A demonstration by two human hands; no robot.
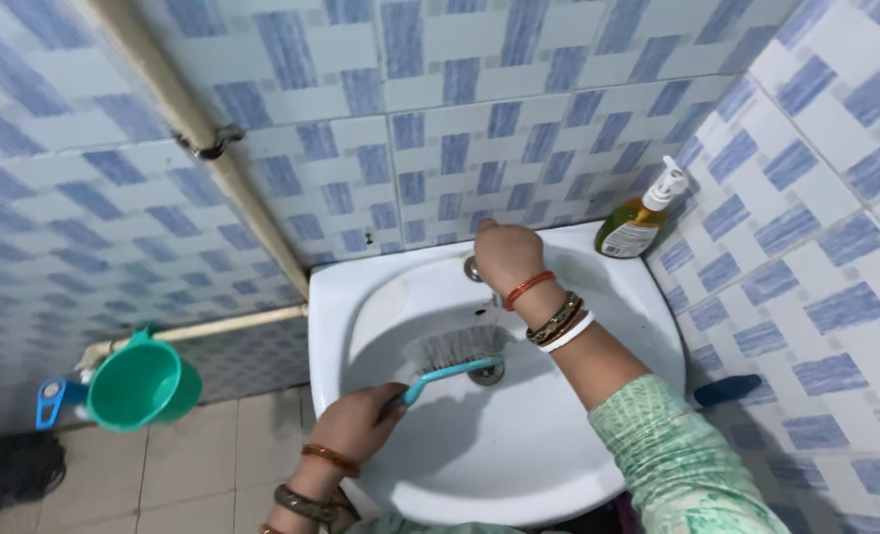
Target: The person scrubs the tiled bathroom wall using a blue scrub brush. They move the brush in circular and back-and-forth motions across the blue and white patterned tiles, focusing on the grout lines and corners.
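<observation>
Head view: left hand [361,427] closed around blue brush [457,367] handle, bristles over washbasin [361,287] drain; right hand [507,255] wrapped on tap [472,268] at back rim, fingers curled shut.

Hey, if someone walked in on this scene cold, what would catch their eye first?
Probably the white washbasin in the corner of blue-patterned tiled walls, with the left hand holding a turquoise-handled brush bristles-up over the drain. The right hand rests on the tap at the basin's back rim. A green mug hangs on a pipe at left, and a soap pump bottle stands on the basin's far right corner.
</observation>
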